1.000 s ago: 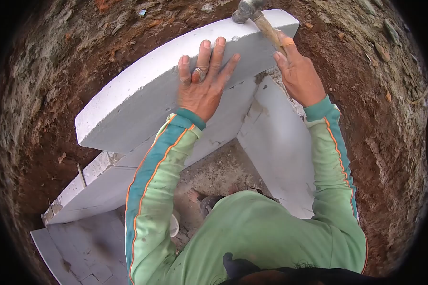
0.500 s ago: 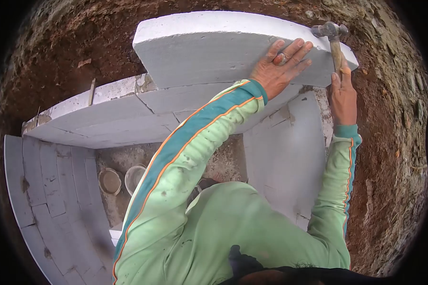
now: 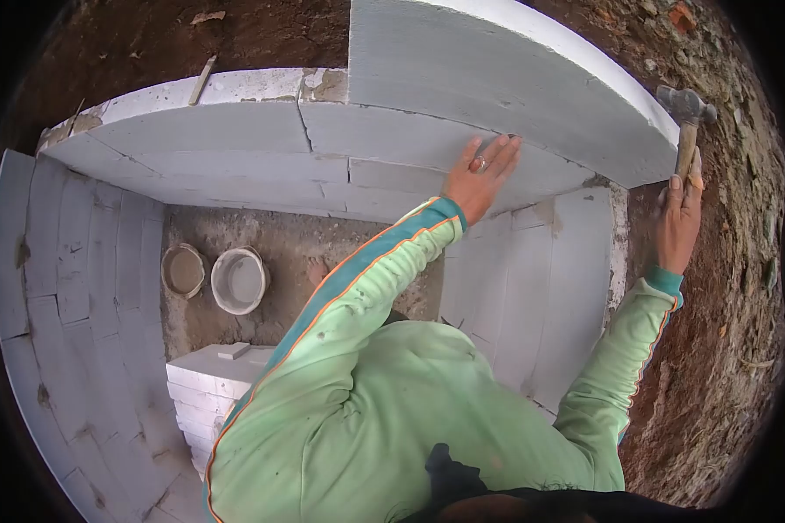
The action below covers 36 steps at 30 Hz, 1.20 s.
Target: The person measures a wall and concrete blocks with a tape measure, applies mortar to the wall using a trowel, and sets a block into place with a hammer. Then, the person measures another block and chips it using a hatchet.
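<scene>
A large pale block [image 3: 488, 78] sits on top of the far wall at the right. My left hand [image 3: 481, 183] lies with its fingers stretched out against the wall face, the fingertips by the joint under that block. A ring shows on one finger. At the block's right end, my right hand [image 3: 679, 225] is wrapped round the wooden handle of a hammer [image 3: 686, 144]. The metal head is up, close beside the block's top edge; whether it touches cannot be made out.
Block walls surround me, including the left wall [image 3: 87, 322] and right wall [image 3: 532, 270]. Two round tubs, a brown one [image 3: 167, 272] and a pale one [image 3: 221, 292], stand on the floor. Stacked blocks [image 3: 214, 370] are nearby. Bare soil [image 3: 715, 349] lies beyond the right wall.
My left hand has moved down from the top block's face to the joint below it. My right hand still holds the hammer at the block's right end. The view has shifted, revealing the block stack.
</scene>
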Motion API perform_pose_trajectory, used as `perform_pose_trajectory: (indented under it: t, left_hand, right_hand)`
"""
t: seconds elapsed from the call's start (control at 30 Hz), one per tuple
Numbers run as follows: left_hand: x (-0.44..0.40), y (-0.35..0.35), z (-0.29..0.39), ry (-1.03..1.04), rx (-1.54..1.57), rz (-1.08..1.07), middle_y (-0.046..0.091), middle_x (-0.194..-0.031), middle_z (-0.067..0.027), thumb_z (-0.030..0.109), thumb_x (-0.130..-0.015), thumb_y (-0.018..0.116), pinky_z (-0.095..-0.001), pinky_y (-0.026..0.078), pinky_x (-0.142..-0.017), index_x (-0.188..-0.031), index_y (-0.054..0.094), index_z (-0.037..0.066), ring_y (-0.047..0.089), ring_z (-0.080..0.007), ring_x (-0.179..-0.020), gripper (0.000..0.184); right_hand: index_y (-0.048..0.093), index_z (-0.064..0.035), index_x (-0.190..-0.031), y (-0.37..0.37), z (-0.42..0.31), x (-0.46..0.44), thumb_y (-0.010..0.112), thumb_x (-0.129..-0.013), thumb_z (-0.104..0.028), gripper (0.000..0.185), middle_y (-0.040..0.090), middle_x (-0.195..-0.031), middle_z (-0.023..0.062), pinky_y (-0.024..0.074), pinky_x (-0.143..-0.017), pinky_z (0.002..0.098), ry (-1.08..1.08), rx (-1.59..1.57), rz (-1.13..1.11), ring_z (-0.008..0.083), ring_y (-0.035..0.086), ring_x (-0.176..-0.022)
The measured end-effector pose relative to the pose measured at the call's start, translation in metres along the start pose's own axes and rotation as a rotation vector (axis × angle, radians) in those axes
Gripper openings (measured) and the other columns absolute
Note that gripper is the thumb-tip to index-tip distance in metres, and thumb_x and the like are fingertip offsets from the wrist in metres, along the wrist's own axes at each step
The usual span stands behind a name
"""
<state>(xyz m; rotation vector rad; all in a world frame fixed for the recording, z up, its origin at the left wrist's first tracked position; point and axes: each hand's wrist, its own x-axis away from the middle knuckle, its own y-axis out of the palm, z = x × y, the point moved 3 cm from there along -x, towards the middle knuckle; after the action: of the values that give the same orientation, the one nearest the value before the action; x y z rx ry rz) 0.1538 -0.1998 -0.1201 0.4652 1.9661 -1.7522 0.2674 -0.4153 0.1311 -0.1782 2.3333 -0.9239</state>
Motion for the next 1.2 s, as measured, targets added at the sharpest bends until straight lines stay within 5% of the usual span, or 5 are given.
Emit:
perform_pose_trajectory:
  t: [0.3, 0.67, 0.8, 1.07, 1.2]
  left_hand:
    - [0.009, 0.003, -0.014, -0.063, 0.037, -0.081, 0.014, -0.170, -0.0131, 0.026, -0.088, 0.070, -0.0639, 0.020, -0.119, -0.161, 0.025, 0.011, 0.015, -0.0341, -0.156, 0.088]
    - [0.064, -0.028, -0.018, -0.176, 0.170, -0.238, 0.013, -0.167, -0.0253, 0.037, -0.080, 0.078, -0.0647, 0.018, -0.119, -0.160, 0.027, 0.008, 0.017, -0.0419, -0.154, 0.099]
    - [0.138, -0.004, -0.003, -0.210, 0.328, -0.470, 0.015, -0.166, -0.0246, 0.037, -0.080, 0.079, -0.0627, 0.023, -0.119, -0.160, 0.027, 0.009, 0.021, -0.0405, -0.153, 0.100]
    - [0.417, -0.018, -0.038, -1.110, 0.311, -0.983, 0.021, -0.166, -0.0198, 0.048, -0.082, 0.076, -0.0582, 0.028, -0.118, -0.157, 0.033, 0.011, 0.026, -0.0383, -0.152, 0.094]
    - [0.520, -0.083, -0.036, -1.435, 0.129, -1.117, 0.031, -0.161, -0.0190, 0.042, -0.083, 0.074, -0.0620, 0.026, -0.117, -0.150, 0.045, 0.011, 0.031, -0.0389, -0.150, 0.079]
  right_hand:
    - [0.046, -0.0163, -0.151, 0.006, 0.012, -0.011, 0.052, -0.106, -0.033, 0.048, 0.070, -0.117, 0.0239, 0.0518, -0.088, 0.0404, -0.153, 0.316, 0.017, 0.0337, 0.068, -0.098]
    - [0.050, -0.0158, -0.148, 0.012, 0.016, -0.007, 0.054, -0.106, -0.021, 0.043, 0.073, -0.099, 0.0065, 0.0521, -0.071, 0.0301, -0.049, 0.388, 0.082, 0.0130, 0.060, -0.076]
    - [0.054, -0.0099, -0.141, 0.019, 0.006, 0.011, 0.056, -0.107, -0.025, 0.038, 0.049, -0.076, -0.0053, 0.0363, -0.051, 0.0210, 0.078, -0.353, 0.039, 0.0025, 0.042, -0.060]
    - [0.051, 0.0037, -0.130, 0.127, 0.011, 0.163, 0.055, -0.105, -0.015, 0.032, 0.052, -0.082, 0.0014, 0.0424, -0.060, 0.0233, 0.109, -0.873, 0.061, 0.0078, 0.047, -0.067]
    - [0.059, 0.0009, -0.119, 0.212, 0.041, 0.245, 0.063, -0.100, -0.017, 0.027, 0.055, -0.084, -0.0006, 0.0389, -0.060, 0.0225, 0.296, -0.595, -0.628, 0.0055, 0.046, -0.071]
